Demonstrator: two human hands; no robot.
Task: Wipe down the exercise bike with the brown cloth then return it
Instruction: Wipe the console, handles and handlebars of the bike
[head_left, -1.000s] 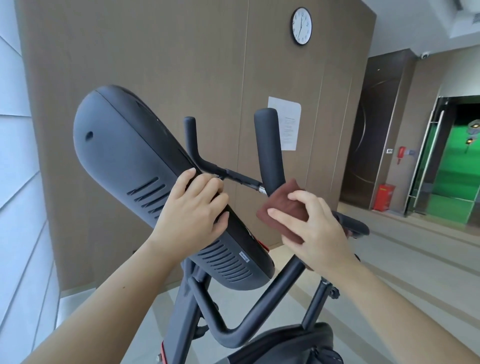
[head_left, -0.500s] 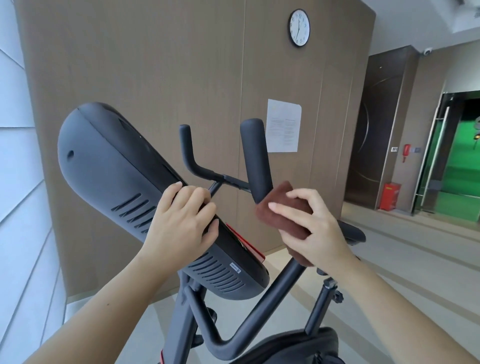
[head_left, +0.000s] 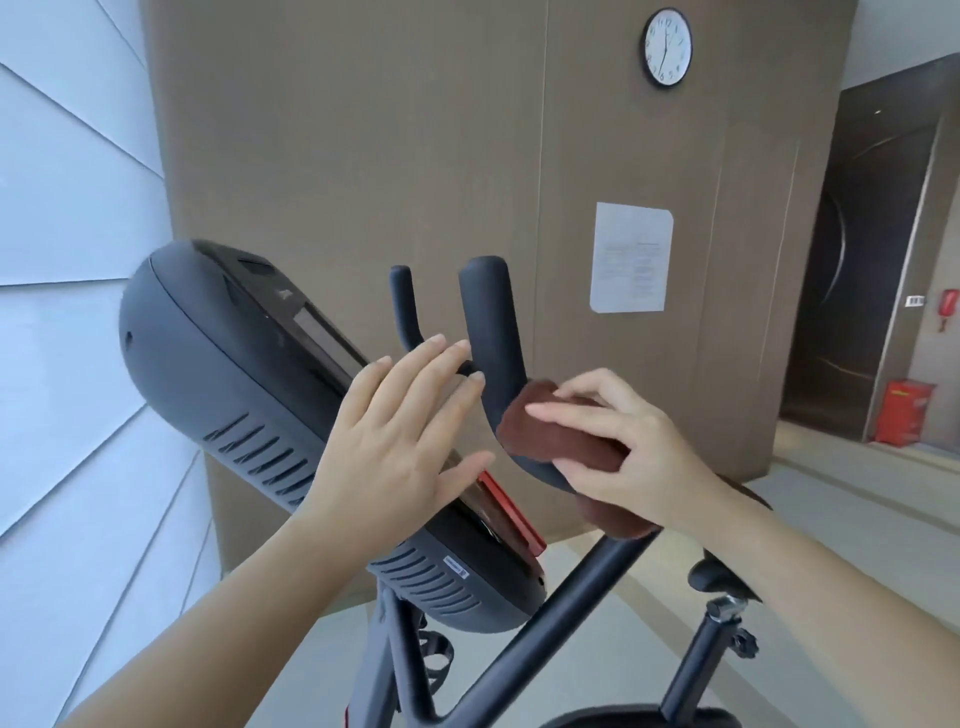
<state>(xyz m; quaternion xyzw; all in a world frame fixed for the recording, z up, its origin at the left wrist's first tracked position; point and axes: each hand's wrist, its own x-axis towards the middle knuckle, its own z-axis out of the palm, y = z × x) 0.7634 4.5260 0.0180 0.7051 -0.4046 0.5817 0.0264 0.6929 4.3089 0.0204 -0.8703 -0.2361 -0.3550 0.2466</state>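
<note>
At the left end of the exercise bike (head_left: 524, 654), the tilted console (head_left: 244, 395) is leaning up toward the wall, its dark screen side facing right; the left hand (head_left: 400, 447) is spreading flat and open against the console's right edge, fingers straight, gripping nothing and seemingly only steadying it; beyond its fingertips the thin far handlebar (head_left: 402, 306) is rising upright; next to it the thicker near handlebar (head_left: 491, 332) is curving down toward the frame; at the foot of that curve the right hand (head_left: 623, 452) is closing around the brown cloth (head_left: 550, 431), pressing it onto the bar with fingers over the top and a loose tail of the cloth hanging just below the wrist; further right, at the bike's lower edge, an adjustment post with a knob (head_left: 727, 623) is standing apart from both hands. Judging by this, the wiping is in mid-course on the handlebar; nothing is showing which parts are already clean; the remaining surfaces, and returning the cloth, are probably still waiting, and its resting place is not in view.
</note>
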